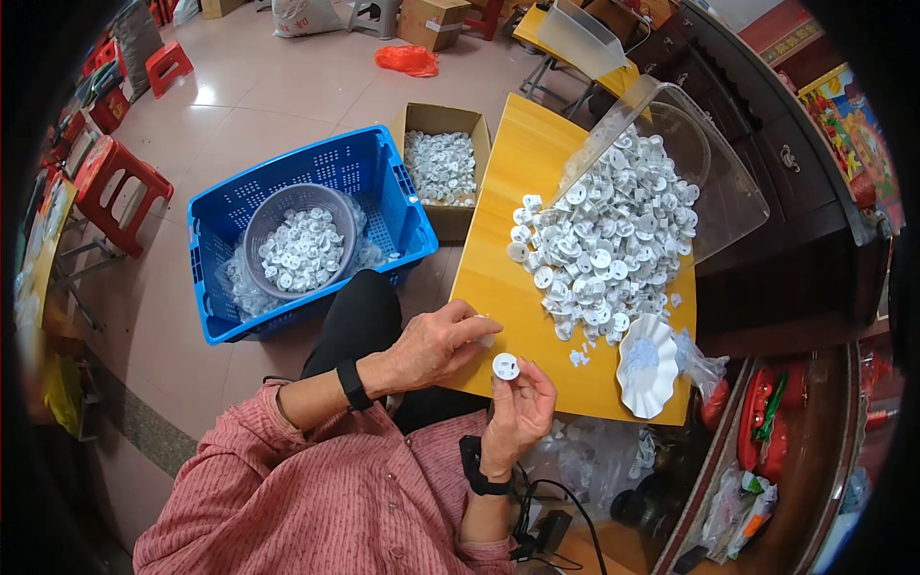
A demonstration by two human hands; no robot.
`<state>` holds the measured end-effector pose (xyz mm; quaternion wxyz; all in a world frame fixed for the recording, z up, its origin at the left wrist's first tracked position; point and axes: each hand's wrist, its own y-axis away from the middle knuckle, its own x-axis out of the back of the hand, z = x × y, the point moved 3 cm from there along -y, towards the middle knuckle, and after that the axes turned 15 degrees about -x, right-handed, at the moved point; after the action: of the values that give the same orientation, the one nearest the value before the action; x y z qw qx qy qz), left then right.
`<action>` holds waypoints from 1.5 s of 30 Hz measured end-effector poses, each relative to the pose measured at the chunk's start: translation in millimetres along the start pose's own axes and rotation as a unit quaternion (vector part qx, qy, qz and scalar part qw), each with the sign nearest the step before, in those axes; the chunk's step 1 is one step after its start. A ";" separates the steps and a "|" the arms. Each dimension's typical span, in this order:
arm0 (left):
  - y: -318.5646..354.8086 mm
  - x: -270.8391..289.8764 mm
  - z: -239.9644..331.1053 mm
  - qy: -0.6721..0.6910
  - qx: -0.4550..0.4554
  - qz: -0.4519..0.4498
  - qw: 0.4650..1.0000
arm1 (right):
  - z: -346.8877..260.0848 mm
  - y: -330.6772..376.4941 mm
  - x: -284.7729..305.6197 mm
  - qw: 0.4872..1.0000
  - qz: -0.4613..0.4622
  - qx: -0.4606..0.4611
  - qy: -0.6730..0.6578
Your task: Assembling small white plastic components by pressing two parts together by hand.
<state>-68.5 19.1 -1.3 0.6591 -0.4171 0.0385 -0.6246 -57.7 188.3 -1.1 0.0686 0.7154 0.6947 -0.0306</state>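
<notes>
Over the near edge of the yellow table (494, 216), my right hand (518, 418) pinches a round white plastic part (505, 366) with its flat face turned up. Close by on the left, my left hand (436, 343) is closed, its fingertips around something small and whitish that they mostly cover. Beyond both hands, a large heap of similar white plastic parts (609, 240) spills over the table from a clear plastic bin (714, 182) lying tilted on its side. A white scalloped dish (644, 393) holding small pale bits sits right of my hands.
To the left, a blue crate (222, 331) holds a grey basket (259, 206) of white parts. Behind it stands a cardboard box (486, 134) of more parts. A red stool (120, 196) is farther left. Black cables (575, 498) hang below the table; dark drawers (767, 144) flank the right.
</notes>
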 end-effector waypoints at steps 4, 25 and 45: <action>-2.7 -0.2 5.4 -0.013 0.003 -0.004 1.000 | 3.0 -0.7 2.5 1.000 0.005 -0.019 0.000; 0.1 5.3 -1.5 0.036 0.056 0.090 0.994 | 6.0 -2.6 11.4 0.997 0.040 0.017 0.068; -8.4 -0.5 -5.9 0.051 0.149 0.074 0.985 | 7.6 -1.6 13.7 0.996 0.046 0.014 0.069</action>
<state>-78.6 17.6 -0.3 0.7553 -0.2778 0.0100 -0.5935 -58.5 200.8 -10.6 0.0115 0.7480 0.6635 0.0120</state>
